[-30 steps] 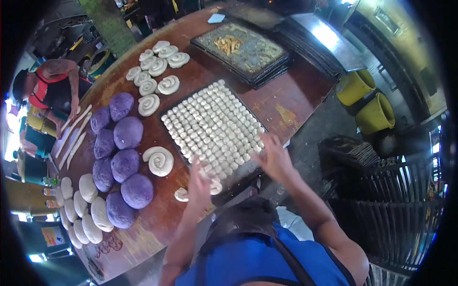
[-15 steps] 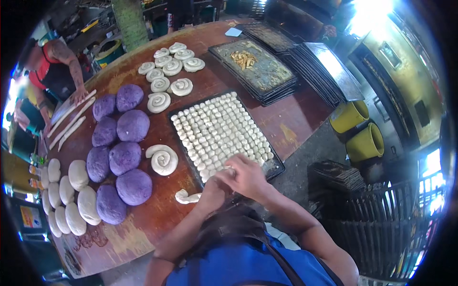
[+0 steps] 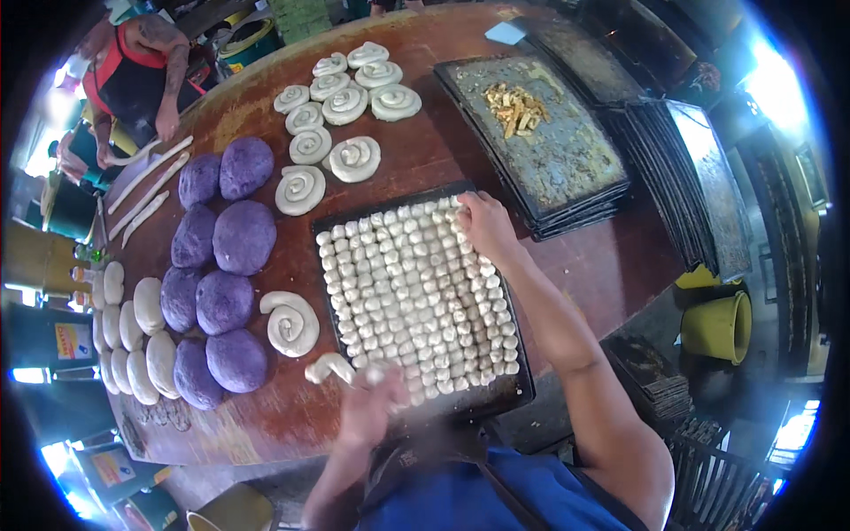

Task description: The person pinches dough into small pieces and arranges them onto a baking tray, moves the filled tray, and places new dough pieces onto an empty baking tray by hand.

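A black baking tray (image 3: pixel 528 389) lies in front of me, filled with close rows of small pale dough balls (image 3: pixel 398 283). My right hand (image 3: pixel 487 228) reaches over the tray's far right corner, fingers bent together and tips down among the balls; what they pinch is hidden. At the near left corner, my left hand (image 3: pixel 374 405) is smeared by motion, so its finger pose is unclear. Beside it on the table lies a short curled strip of dough (image 3: pixel 328 366). A coiled dough spiral (image 3: pixel 292 325) rests just beyond that strip.
Purple dough mounds (image 3: pixel 243 237) and pale oval loaves (image 3: pixel 161 363) cover the table's left. More spirals (image 3: pixel 345 104) sit farther back. Stacked trays (image 3: pixel 567 155), the top one holding scraps (image 3: pixel 516 110), stand at right. A co-worker (image 3: pixel 142 75) handles dough ropes (image 3: pixel 150 177) at far left.
My hands, together over the tray's near edge before, are now apart. The right has gone to the far right corner, the left to the near left. The view has shifted.
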Demonstrator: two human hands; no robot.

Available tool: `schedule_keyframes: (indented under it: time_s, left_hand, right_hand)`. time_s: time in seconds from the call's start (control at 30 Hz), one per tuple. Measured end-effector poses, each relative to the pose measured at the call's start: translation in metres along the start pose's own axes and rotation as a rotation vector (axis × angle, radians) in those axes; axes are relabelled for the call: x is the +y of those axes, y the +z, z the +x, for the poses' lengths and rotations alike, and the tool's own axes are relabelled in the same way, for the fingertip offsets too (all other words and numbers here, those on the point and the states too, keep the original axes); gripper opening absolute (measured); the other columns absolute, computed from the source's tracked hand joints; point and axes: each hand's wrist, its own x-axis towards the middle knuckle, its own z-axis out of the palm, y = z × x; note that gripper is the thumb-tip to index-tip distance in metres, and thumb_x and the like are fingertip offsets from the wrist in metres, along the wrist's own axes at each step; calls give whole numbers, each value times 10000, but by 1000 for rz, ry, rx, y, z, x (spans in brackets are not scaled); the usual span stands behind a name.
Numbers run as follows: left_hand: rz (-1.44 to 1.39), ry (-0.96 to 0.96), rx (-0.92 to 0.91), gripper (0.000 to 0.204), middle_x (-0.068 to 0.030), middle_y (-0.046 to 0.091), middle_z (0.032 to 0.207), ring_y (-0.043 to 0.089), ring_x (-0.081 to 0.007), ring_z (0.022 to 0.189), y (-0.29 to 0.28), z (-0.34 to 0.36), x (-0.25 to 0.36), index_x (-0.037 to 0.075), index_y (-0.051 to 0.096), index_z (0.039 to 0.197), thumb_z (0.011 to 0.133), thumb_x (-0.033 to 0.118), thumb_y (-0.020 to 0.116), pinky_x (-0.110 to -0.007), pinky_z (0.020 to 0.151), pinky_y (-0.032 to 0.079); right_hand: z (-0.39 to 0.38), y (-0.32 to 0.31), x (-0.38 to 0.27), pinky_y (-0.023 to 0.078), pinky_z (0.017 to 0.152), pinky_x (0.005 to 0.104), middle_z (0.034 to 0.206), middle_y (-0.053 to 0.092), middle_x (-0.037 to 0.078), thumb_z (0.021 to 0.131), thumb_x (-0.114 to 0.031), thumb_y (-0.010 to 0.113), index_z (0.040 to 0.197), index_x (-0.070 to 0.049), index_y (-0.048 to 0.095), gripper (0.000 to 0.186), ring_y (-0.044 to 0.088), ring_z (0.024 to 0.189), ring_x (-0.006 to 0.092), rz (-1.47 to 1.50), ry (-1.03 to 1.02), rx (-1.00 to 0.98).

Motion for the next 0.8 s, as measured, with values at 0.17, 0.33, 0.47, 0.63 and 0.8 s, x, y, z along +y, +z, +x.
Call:
schedule_keyframes:
  time_s: [0.17,0.33,0.47,0.63,0.8]
  left_hand:
    - [230,69,332,322,-88,543,956,547,-138,747,-27,43,3,12,438,1245,934,93,462,-278,621,485]
    - [982,728,-363,593,-207,496,1269,586,-242,1033,-26,-8,10,-8,265,1424,890,2,522,-333,873,484]
    - [446,30,-516,418,-146,549,1198,587,-227,1037,-46,8,-35,-15,358,1339,951,73,486,-339,852,488]
    - [257,24,-367,245,-94,644,936,596,-136,783,-20,0,-11,-13,585,1085,903,-15,422,-285,654,474]
    - [527,20,-483,155,-49,565,686,544,-112,650,-6,-14,19,-1,581,847,850,-5,427,-283,590,455]
  right_hand:
    - [-38,-25,-77,526,783,434,1078,617,173,838,-326,677,1142,-47,562,428,633,918,364,-129,-8,65]
    - [-198,-52,-202,510,768,377,1029,623,138,830,-165,668,1023,-83,639,212,638,896,294,414,-383,-371]
    - [-196,-18,-211,519,786,395,959,649,144,778,-18,633,1088,-50,628,312,648,859,316,324,-40,-95]
    - [-216,-17,-218,539,618,355,877,648,140,811,-45,652,1022,-24,644,212,654,712,287,301,-112,81]
    - [-184,-37,-210,431,486,313,732,612,57,835,-51,660,799,-16,584,91,594,618,127,303,-196,-115]
